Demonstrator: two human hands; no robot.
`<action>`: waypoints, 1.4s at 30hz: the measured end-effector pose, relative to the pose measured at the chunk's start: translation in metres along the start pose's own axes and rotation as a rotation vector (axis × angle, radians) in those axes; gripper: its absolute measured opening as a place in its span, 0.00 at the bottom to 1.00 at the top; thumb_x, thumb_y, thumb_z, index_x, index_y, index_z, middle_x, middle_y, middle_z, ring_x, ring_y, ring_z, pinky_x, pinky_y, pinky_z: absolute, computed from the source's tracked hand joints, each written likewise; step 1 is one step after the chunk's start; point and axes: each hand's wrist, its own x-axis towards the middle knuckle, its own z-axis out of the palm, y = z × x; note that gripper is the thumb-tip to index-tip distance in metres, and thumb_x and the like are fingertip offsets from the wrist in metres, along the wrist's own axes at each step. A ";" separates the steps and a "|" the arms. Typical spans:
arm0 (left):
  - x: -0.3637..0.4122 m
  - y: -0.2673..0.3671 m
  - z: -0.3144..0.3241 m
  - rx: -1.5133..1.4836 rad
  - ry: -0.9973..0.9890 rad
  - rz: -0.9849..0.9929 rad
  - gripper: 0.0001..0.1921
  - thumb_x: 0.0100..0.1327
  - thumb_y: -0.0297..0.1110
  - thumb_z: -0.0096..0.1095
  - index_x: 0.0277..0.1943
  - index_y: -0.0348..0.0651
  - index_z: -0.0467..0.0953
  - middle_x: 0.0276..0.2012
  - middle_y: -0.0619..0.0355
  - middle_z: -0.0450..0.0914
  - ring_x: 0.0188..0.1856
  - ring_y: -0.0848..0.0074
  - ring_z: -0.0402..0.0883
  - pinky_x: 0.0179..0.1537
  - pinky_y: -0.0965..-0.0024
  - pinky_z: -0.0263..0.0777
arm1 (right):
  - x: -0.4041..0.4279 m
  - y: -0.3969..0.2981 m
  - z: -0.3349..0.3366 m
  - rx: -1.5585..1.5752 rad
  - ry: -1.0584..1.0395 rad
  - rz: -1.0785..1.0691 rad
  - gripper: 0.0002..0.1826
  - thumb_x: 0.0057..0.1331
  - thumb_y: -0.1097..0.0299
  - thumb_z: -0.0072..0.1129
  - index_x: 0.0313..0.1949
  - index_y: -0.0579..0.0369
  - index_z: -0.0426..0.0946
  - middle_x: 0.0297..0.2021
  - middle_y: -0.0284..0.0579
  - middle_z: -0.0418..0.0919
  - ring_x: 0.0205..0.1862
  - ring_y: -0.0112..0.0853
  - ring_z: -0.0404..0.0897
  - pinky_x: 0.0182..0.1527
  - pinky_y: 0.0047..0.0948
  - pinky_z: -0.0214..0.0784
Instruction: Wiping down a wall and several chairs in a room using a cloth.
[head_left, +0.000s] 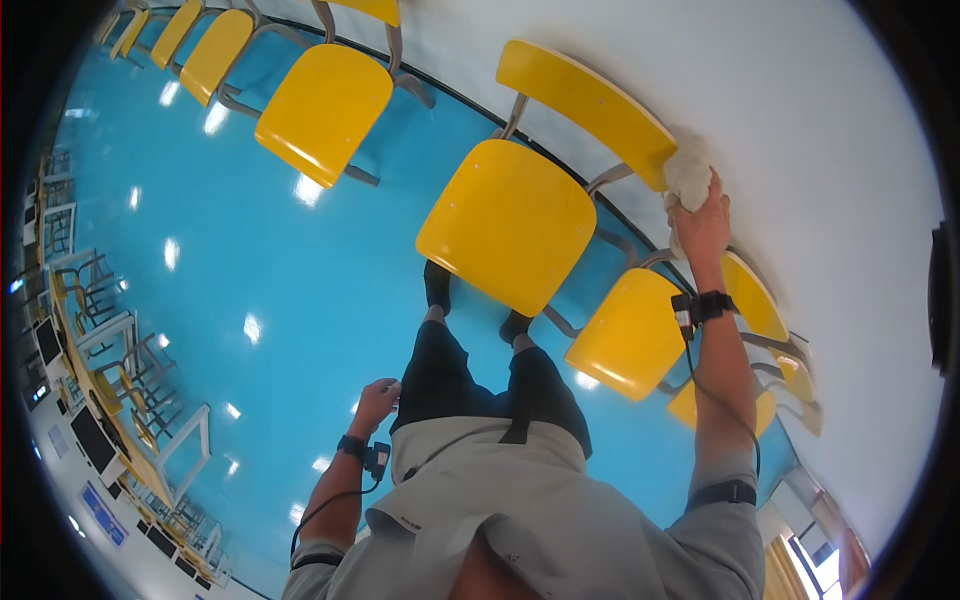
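My right hand (703, 225) grips a bunched white cloth (688, 172). The cloth touches the right end of a yellow chair backrest (589, 105), close to the white wall. Below that backrest is the chair's yellow seat (510, 221), directly in front of my feet. Down by my left thigh hangs my left hand (377, 405), its fingers loosely curled. Whether anything lies within those fingers cannot be made out. A strap with a small wired device is on each wrist.
Another yellow chair (326, 112) stands to the left along the white wall (810, 187), with more beyond it. A further chair (634, 334) stands close on the right. Desks with monitors (94, 439) line the far left side of the blue floor (300, 285).
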 end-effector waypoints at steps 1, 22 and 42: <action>0.002 -0.003 0.008 0.027 -0.006 -0.003 0.19 0.67 0.39 0.58 0.54 0.32 0.77 0.39 0.52 0.83 0.35 0.73 0.82 0.35 0.70 0.76 | -0.008 0.009 0.001 0.033 -0.014 0.021 0.42 0.52 0.62 0.68 0.67 0.41 0.61 0.47 0.54 0.74 0.50 0.52 0.76 0.49 0.48 0.72; 0.024 -0.054 -0.014 0.071 0.056 -0.195 0.17 0.66 0.35 0.58 0.51 0.32 0.79 0.40 0.52 0.83 0.40 0.74 0.80 0.40 0.70 0.77 | -0.203 -0.044 0.285 0.094 -0.622 0.044 0.39 0.54 0.66 0.64 0.66 0.45 0.60 0.45 0.60 0.72 0.47 0.54 0.76 0.47 0.49 0.72; 0.030 -0.067 -0.055 -0.011 0.072 -0.278 0.18 0.68 0.35 0.56 0.54 0.29 0.77 0.45 0.48 0.82 0.43 0.70 0.82 0.44 0.68 0.77 | -0.115 -0.234 0.342 0.101 -0.377 -0.459 0.29 0.56 0.71 0.59 0.59 0.50 0.67 0.41 0.51 0.74 0.42 0.46 0.76 0.38 0.43 0.69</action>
